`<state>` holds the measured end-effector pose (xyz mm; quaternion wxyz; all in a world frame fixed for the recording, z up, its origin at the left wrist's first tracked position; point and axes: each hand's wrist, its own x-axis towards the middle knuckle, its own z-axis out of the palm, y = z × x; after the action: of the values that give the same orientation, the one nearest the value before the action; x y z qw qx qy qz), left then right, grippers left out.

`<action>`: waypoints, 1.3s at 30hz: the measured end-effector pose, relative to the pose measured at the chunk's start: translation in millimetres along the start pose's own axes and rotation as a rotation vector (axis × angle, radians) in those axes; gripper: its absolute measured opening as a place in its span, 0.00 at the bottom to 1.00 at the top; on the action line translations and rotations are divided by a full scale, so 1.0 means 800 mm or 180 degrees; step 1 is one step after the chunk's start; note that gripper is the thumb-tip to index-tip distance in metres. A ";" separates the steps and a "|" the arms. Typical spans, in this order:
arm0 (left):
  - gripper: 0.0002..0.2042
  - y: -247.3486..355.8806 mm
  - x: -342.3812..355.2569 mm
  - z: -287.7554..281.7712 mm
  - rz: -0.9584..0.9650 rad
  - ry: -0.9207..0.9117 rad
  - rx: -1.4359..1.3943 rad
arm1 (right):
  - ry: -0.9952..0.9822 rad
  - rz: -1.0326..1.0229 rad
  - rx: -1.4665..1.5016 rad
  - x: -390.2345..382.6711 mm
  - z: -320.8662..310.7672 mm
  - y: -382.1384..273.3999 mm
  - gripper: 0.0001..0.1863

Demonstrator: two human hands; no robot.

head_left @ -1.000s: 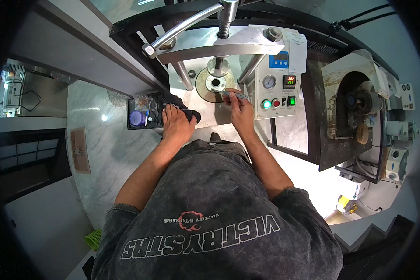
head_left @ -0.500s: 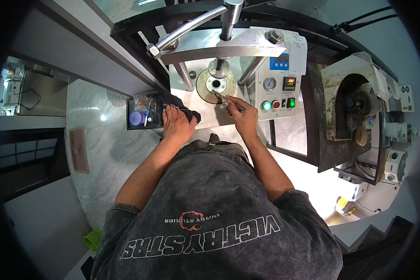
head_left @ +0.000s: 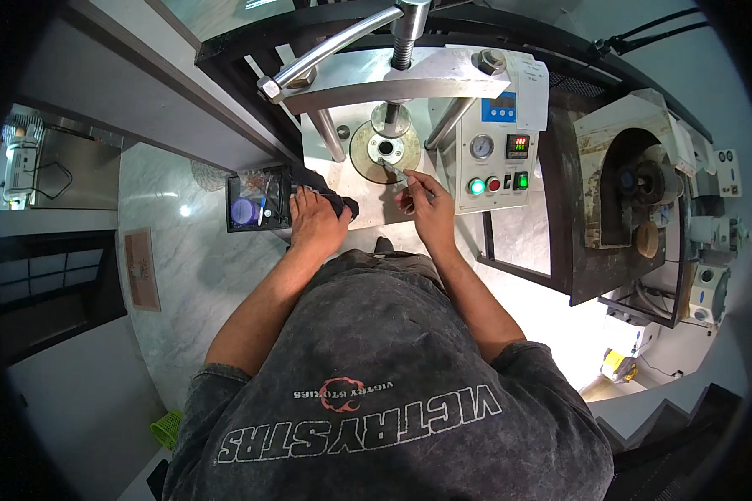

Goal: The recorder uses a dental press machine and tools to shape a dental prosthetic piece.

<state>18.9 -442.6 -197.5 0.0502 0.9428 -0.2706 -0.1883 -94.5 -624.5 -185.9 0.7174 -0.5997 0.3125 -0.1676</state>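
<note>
A slim metal tool like tweezers (head_left: 394,173) is pinched in my right hand (head_left: 430,204), its tip at the round metal plate (head_left: 361,156) of a press. A ring with a dark central hole (head_left: 384,149) sits on that plate, under the raised screw ram (head_left: 391,121). My left hand (head_left: 316,221) lies with its fingers stretched over a bunched black cloth (head_left: 340,203). Beside it is a black tray (head_left: 236,227) with a purple round container (head_left: 245,211) and small items.
The press's crossbar (head_left: 393,96) and long handle (head_left: 338,54) stand over the plate. To the right is a control panel (head_left: 497,154) with a gauge, displays and lit buttons. Farther right stands a machine with an arched opening (head_left: 635,179). A grey wall edge (head_left: 200,100) runs along the left.
My right hand has shifted slightly left and turned, showing more of its curled fingers. The tool's tip has moved slightly left at the plate. My left hand stays on the cloth.
</note>
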 end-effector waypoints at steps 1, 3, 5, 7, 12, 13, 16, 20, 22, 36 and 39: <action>0.41 0.001 0.000 -0.001 0.0005 -0.0002 0.0002 | 0.0019 -0.0037 -0.0264 -0.001 0.000 0.003 0.16; 0.41 0.002 -0.003 -0.003 -0.0003 -0.0051 0.0038 | 0.0039 -0.0072 -0.0529 -0.002 -0.002 0.007 0.16; 0.41 0.002 -0.002 -0.004 0.0011 -0.0079 0.0065 | -0.0157 -0.0097 -0.0480 -0.003 -0.005 0.009 0.16; 0.42 0.001 -0.001 -0.005 0.0021 -0.0110 0.0092 | -0.0098 -0.0108 -0.0452 -0.005 -0.004 0.008 0.16; 0.42 0.004 -0.002 -0.007 0.0004 -0.0089 0.0056 | -0.0124 -0.0050 -0.0422 -0.005 -0.006 0.015 0.17; 0.42 0.003 -0.002 -0.006 0.0002 -0.0090 0.0053 | -0.0121 -0.0087 -0.0390 -0.005 -0.007 0.011 0.17; 0.42 0.003 -0.001 -0.006 -0.0010 -0.0097 0.0136 | -0.0162 -0.0117 -0.0340 -0.006 -0.007 0.015 0.17; 0.41 0.002 -0.001 -0.007 0.0001 -0.0095 0.0071 | -0.0153 -0.0164 -0.0330 -0.008 -0.007 0.012 0.16; 0.41 0.003 -0.002 -0.007 0.0023 -0.0116 0.0047 | -0.0200 -0.0140 -0.0386 -0.008 -0.006 0.013 0.16; 0.42 0.003 -0.001 -0.008 -0.0017 -0.0163 0.0081 | -0.0577 -0.0181 -0.0084 0.003 -0.018 0.011 0.12; 0.42 0.002 -0.001 -0.006 -0.0030 -0.0177 0.0100 | -0.0126 -0.0212 -0.0252 0.017 -0.032 -0.007 0.11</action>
<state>19.9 -443.5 -192.4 0.0269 0.9391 -0.2704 -0.2104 -100.5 -653.6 -186.0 0.6932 -0.6408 0.2845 -0.1670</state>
